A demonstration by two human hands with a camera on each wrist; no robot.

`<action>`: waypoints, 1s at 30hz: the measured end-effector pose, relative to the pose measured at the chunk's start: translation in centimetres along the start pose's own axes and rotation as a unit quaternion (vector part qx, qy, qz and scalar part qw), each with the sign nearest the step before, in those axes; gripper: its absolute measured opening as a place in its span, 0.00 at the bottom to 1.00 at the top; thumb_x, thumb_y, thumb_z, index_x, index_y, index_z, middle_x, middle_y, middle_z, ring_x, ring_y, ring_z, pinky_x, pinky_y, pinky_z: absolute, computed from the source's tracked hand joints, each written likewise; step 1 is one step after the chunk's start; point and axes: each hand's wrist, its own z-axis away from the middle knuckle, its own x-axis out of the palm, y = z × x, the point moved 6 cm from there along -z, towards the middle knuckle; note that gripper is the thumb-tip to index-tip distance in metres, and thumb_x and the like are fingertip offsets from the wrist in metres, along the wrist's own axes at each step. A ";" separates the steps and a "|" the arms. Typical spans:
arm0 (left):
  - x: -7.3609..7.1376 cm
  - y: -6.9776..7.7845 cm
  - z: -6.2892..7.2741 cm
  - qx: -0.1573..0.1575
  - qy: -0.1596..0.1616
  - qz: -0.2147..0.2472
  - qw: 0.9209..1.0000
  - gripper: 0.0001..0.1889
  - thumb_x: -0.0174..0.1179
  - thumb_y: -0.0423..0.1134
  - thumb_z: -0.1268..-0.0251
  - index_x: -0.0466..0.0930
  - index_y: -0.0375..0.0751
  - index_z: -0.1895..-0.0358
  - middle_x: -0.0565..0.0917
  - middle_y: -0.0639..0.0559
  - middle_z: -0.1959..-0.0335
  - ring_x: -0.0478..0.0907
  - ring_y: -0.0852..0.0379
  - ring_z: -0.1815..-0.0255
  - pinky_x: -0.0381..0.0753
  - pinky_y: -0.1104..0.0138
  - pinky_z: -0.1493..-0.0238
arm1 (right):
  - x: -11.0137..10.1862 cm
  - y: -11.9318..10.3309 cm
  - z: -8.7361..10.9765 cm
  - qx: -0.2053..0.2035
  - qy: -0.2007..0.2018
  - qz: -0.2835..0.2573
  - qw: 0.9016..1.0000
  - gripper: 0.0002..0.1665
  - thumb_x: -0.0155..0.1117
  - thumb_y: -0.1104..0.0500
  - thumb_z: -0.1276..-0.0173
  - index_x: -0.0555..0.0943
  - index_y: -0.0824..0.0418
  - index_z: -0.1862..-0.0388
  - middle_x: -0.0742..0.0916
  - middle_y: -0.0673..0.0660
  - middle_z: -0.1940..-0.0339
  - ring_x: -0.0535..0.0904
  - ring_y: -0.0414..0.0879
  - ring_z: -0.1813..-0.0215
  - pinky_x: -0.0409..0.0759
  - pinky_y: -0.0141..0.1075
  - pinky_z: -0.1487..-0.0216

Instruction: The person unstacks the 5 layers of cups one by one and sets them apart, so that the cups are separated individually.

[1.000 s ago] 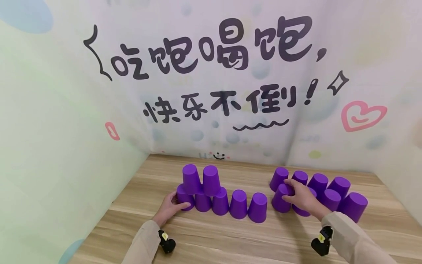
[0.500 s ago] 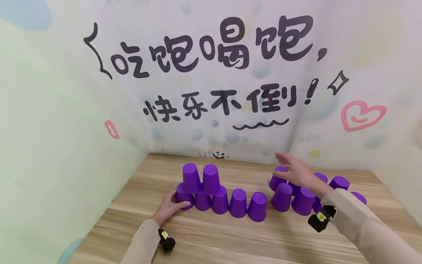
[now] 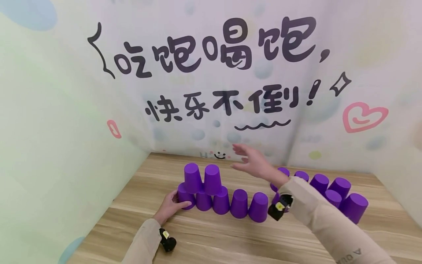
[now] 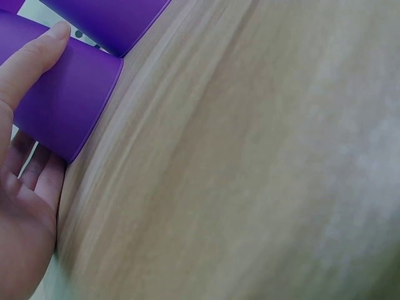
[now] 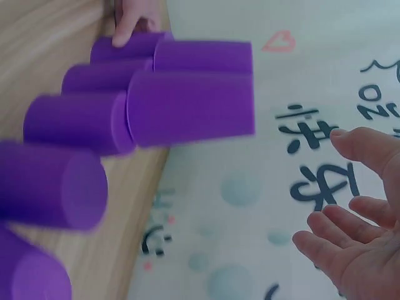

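Purple cups stand upside down in a row on the wooden table. At the row's left end, my left hand point(image 3: 169, 207) holds the end cup point(image 3: 186, 196), thumb in front and fingers behind. Two upper cups, one left point(image 3: 192, 178) and one right point(image 3: 213, 179), sit side by side on the row's three left cups. To their right, a cup point(image 3: 239, 203) and the row's last cup point(image 3: 258, 207) have nothing on top. My right hand point(image 3: 255, 163) hovers behind and above these two, fingers spread; the right wrist view shows nothing in its grasp.
More upside-down purple cups point(image 3: 354, 208) stand grouped on the table's right side, some hidden behind the right sleeve point(image 3: 316, 209). A printed cloth wall point(image 3: 184, 139) rises at the table's back edge. Bare wood point(image 3: 230, 242) lies in front of the row.
My right hand let go of a cup in the right group, rose, and moved left with nothing in it. The left hand keeps its hold on the end cup.
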 end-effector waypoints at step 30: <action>0.1 2.0 0.9 -0.003 -0.001 -0.007 1.000 0.33 0.66 0.33 0.52 0.64 0.31 0.41 0.73 0.37 0.48 0.71 0.45 0.48 0.71 0.58 0.46 | 7.5 2.8 -0.7 0.035 0.019 -0.127 0.991 0.34 0.66 0.63 0.45 0.65 0.65 0.40 0.76 0.63 0.49 0.73 0.58 0.48 0.74 0.44 0.48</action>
